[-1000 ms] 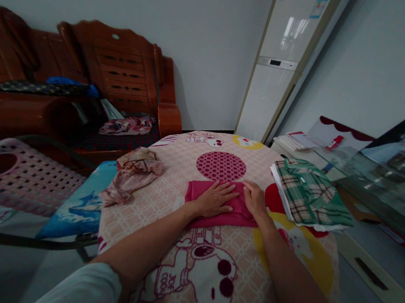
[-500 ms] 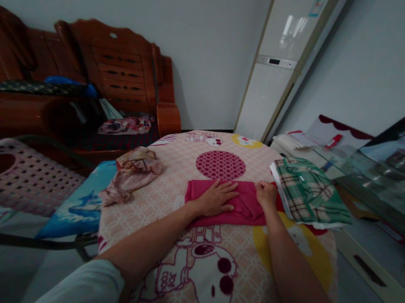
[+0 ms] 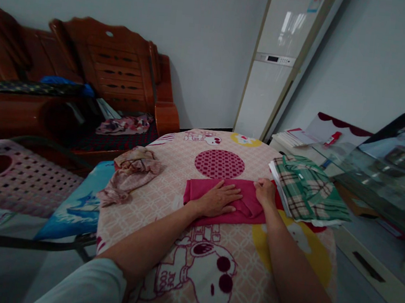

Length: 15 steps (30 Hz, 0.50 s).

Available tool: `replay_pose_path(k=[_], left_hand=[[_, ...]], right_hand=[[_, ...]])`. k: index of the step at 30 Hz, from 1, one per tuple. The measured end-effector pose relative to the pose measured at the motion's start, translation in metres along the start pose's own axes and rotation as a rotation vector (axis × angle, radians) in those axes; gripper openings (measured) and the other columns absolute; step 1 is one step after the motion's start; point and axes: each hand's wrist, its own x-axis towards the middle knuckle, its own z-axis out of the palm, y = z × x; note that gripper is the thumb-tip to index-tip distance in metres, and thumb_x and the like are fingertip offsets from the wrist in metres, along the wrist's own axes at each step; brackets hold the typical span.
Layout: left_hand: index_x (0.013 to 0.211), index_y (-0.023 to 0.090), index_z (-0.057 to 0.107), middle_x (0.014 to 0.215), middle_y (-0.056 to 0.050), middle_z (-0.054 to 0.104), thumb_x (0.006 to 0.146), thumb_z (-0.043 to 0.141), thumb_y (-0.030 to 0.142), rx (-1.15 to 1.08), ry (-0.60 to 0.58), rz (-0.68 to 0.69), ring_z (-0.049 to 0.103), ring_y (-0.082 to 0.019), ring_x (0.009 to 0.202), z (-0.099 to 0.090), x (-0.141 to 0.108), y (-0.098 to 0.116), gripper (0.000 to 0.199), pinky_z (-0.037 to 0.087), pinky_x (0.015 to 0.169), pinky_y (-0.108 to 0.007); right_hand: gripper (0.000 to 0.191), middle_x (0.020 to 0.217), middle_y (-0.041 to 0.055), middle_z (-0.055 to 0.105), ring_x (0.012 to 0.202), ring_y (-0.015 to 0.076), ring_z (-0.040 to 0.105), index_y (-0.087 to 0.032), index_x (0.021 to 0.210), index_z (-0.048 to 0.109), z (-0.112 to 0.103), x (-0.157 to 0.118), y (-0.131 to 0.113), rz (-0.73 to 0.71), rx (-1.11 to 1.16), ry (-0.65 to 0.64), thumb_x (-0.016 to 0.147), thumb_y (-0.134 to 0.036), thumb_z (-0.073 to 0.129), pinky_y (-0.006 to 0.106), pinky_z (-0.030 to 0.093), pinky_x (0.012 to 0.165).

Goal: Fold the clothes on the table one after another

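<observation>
A folded pink garment [image 3: 249, 210] lies as a flat rectangle on the round table, wrinkled towards its right end. My left hand [image 3: 219, 199] rests flat on top of it, fingers spread and pointing right. At the garment's upper right edge, my right hand [image 3: 265, 192] is closed with curled fingers, pinching the cloth; the fingertips are partly hidden. Just right of that hand sits a stack of folded clothes with a green plaid shirt [image 3: 309, 189] on top. Some red cloth shows under the stack.
A patterned tablecloth [image 3: 171, 177] with cartoon dogs covers the table. A crumpled floral cloth [image 3: 137, 169] lies at its left edge. Left stand a woven chair [image 3: 29, 181] with a blue cushion [image 3: 77, 206] and a wooden sofa [image 3: 120, 70]. A glass-topped cabinet [image 3: 361, 187] stands right.
My left hand has slid slightly to the right across the pink garment. The right hand stays at the garment's edge. The camera view has shifted a little.
</observation>
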Motion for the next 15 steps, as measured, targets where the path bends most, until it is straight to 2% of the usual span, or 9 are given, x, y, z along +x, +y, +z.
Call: replay_pose_path(k=[5,11,15], left_hand=[[0.151,0.025,0.038,0.156,-0.006,0.041,0.1,0.037,0.051,0.005,0.018,0.007,0.026,-0.025,0.15,0.0014,-0.0002,-0.0008,0.057,0.004,0.123,-0.054],[0.152,0.027,0.038,0.157,-0.006,0.04,0.1,0.038,0.049,0.021,0.028,0.016,0.026,-0.025,0.15,0.0008,-0.0003,0.0002,0.056,0.004,0.123,-0.054],[0.152,0.027,0.038,0.156,-0.006,0.041,0.1,0.038,0.05,0.022,0.03,0.014,0.026,-0.025,0.15,0.0006,-0.0005,0.0007,0.056,0.003,0.123,-0.055]], right_hand=[[0.011,0.08,0.0106,0.069,0.077,0.0221,0.059,-0.018,0.068,0.063,-0.0015,-0.0018,-0.0026,-0.01,-0.045,-0.004,0.076,-0.023,0.057,0.033,0.045,0.078],[0.021,0.074,0.0096,0.066,0.072,0.02,0.055,-0.018,0.066,0.062,-0.0063,-0.0001,-0.0069,-0.109,-0.061,-0.046,0.083,-0.024,0.05,0.03,0.04,0.071],[0.023,0.073,0.0093,0.066,0.07,0.0191,0.053,-0.018,0.066,0.062,-0.0058,0.0001,-0.0085,-0.08,-0.083,-0.077,0.084,-0.023,0.048,0.029,0.037,0.068]])
